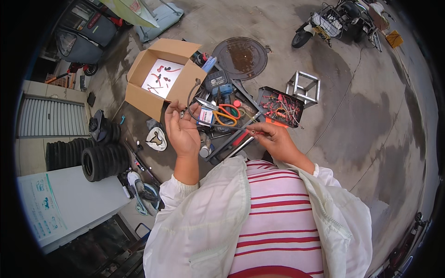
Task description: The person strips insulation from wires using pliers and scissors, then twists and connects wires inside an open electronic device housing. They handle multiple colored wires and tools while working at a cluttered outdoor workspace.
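My right hand [279,141] pinches one end of a dark cable [222,125] between thumb and fingers; a small metal ring end shows at the fingertips. From there the cable runs left and bends up past my left hand [183,132] to a connector near the cardboard box. Palm up, my left hand has its fingers apart beside the cable; whether it touches the cable is unclear. Beyond the cable lie scissors [227,115] with orange handles, on an open toolbox [220,150] full of tools. A black tray [300,121] of red and white wires sits to the right.
A cardboard box [134,95] holding a white sheet with short wire pieces stands at the far left. Past the tray is a square metal frame [316,88]. A round manhole cover [222,51] lies behind. Stacked tyres [113,160] stand left; a motorbike [303,38] is parked far right.
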Available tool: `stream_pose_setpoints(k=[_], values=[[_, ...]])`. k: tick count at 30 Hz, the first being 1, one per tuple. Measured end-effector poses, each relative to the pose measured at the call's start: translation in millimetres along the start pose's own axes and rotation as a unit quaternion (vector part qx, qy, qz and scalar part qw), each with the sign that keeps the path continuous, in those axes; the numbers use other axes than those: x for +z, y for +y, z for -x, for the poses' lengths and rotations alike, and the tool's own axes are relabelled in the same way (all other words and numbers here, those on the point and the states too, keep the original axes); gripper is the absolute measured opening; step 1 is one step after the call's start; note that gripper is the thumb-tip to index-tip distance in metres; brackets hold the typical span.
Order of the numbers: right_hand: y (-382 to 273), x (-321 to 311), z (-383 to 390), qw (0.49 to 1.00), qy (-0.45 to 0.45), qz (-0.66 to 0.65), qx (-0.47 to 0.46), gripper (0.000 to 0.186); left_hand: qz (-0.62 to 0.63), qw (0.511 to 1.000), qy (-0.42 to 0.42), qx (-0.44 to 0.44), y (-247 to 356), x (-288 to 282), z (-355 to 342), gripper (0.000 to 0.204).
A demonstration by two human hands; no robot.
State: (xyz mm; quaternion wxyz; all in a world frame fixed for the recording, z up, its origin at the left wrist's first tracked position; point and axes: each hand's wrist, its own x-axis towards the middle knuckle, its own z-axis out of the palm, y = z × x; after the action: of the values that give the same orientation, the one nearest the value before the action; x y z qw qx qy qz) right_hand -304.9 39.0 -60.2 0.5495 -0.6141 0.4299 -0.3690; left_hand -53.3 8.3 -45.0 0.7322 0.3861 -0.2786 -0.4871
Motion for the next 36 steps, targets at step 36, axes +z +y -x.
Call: stream_pose_setpoints(k=[36], values=[[403.4, -150.8, 5.0, 0.902, -0.101, 0.383, 0.172, 0.014, -0.792, 0.524, -0.311, -0.028, -328.8, 50.6, -144.2, 0.039]])
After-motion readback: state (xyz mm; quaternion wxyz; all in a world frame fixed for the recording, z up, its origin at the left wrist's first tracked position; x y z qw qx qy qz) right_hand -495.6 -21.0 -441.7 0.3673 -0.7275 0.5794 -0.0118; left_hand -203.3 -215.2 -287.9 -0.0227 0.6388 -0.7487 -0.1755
